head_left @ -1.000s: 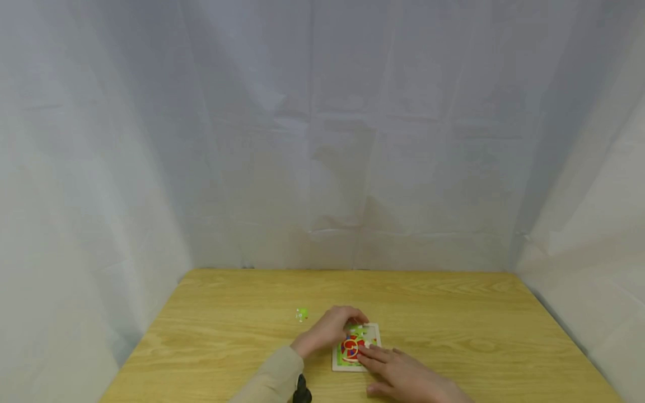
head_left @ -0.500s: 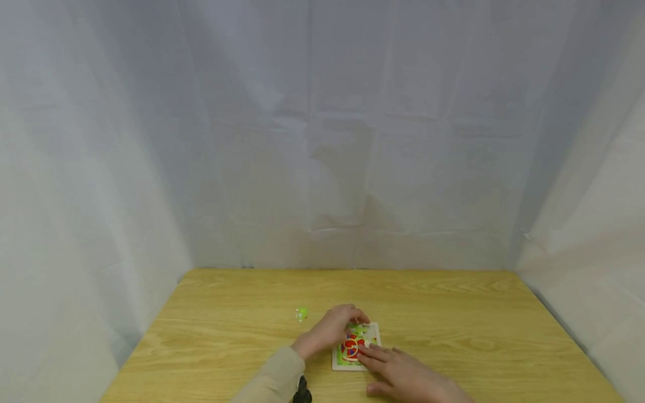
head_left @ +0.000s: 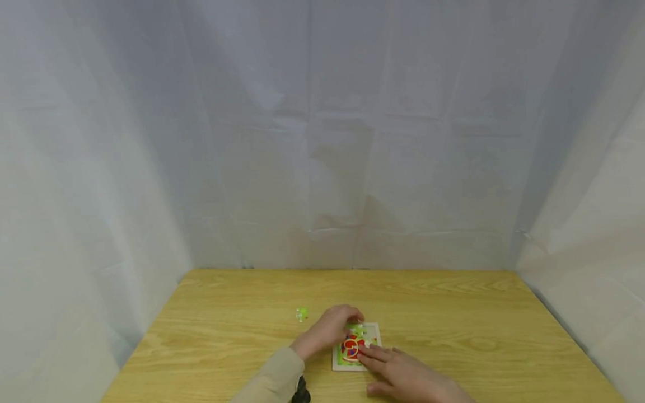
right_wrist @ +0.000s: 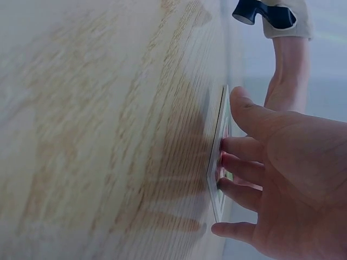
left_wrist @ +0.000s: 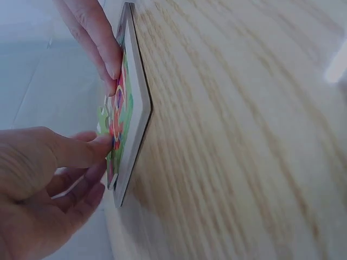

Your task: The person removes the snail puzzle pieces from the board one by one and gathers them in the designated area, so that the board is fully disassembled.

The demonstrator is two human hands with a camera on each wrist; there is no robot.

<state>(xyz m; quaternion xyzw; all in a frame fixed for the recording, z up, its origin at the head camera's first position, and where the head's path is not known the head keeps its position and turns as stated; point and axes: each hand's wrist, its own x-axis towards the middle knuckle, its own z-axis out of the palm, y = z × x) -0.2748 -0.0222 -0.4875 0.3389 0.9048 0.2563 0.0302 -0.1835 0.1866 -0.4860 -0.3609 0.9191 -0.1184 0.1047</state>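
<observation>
A small jigsaw puzzle (head_left: 351, 350) with a pale wooden frame lies on the table, its picture red, green and blue. At its far left part, my left hand (head_left: 332, 326) pinches a green puzzle piece (left_wrist: 110, 165) between thumb and fingers; the piece sits tilted over the board in the left wrist view. Another green piece (left_wrist: 103, 120) stands up above the picture beside the thumb. My right hand (head_left: 403, 374) rests its straight fingertips on the puzzle's red middle, thumb spread out at the near side. The left hand hides the board's far left corner.
A loose green and white puzzle piece (head_left: 302, 314) lies on the wooden table (head_left: 453, 313) left of the board. A black wrist camera (head_left: 302, 390) sits on the left sleeve. Pale curtains (head_left: 353, 168) hang behind the table and at both sides.
The left fingertips have drawn back slightly to the left at the board's far edge. My right hand has stayed in place on the puzzle.
</observation>
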